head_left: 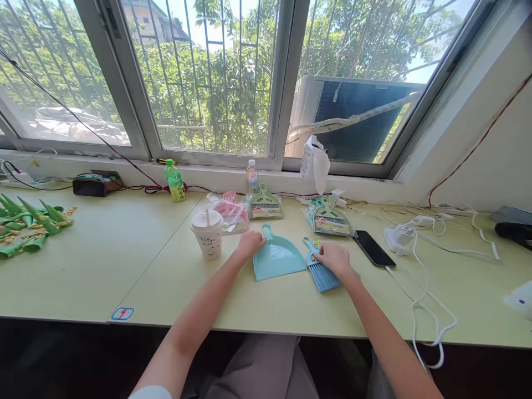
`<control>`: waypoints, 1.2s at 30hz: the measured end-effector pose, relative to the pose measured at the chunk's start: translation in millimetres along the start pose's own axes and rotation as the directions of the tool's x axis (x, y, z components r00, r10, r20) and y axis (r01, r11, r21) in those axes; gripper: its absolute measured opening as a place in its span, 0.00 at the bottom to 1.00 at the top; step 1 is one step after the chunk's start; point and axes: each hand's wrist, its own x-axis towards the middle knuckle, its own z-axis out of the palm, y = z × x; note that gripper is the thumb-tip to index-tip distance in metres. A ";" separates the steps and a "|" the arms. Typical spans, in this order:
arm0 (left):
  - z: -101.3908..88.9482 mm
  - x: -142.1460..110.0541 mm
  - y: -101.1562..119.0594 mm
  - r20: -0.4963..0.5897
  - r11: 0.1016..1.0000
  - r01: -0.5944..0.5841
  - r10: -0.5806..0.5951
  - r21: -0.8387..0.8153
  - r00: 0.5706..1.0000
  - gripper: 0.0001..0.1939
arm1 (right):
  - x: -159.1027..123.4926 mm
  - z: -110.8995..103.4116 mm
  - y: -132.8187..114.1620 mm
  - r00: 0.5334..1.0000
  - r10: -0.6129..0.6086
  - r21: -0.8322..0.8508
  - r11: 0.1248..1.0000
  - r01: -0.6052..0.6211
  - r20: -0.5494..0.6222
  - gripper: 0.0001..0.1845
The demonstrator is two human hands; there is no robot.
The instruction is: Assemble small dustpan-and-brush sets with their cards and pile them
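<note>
A light-blue dustpan [277,259] lies on the table with its handle pointing toward the window. My left hand [250,244] is closed on its left edge near the handle. Just right of the pan is a small blue hand brush [323,277], bristles toward me. The fingers of my right hand [336,258] are closed around the brush's head, over part of a label. Behind my hands lie wrapped brush-and-dustpan sets: a pink one [233,215], a green one [266,204] and a green bundle [330,219].
A lidded paper cup [208,235] with a straw stands beside my left forearm. A black phone [374,249] on a white cable lies to the right, near a power strip [399,238]. Bottles, including a green one [175,182], line the sill side. Green cone-shaped pieces [35,235] lie far left.
</note>
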 end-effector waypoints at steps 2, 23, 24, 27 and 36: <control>-1.1 0.0 1.1 0.007 1.000 -0.004 0.004 0.001 1.000 0.22 | 2.3 -1.8 0.9 1.000 0.011 0.007 1.000 -0.012 0.007 0.11; -9.8 -5.2 17.4 0.006 0.902 -0.376 0.386 -0.214 0.923 0.20 | 46.1 -38.9 -75.7 0.832 -0.549 -0.131 0.821 0.555 0.086 0.08; -8.0 -4.8 15.5 0.006 0.897 -0.338 0.354 -0.283 0.935 0.21 | 51.5 -39.6 -76.2 0.818 -0.565 -0.142 0.805 0.575 0.108 0.08; -2.0 -5.0 12.9 0.035 0.870 -0.234 0.276 -0.433 0.961 0.20 | 65.1 -39.3 -78.1 0.778 -0.615 -0.176 0.758 0.628 0.131 0.07; 6.7 -1.1 2.5 0.007 0.822 -0.510 0.529 -0.255 0.849 0.16 | 72.7 -14.3 -77.6 0.730 -0.683 -0.026 0.730 0.683 0.019 0.08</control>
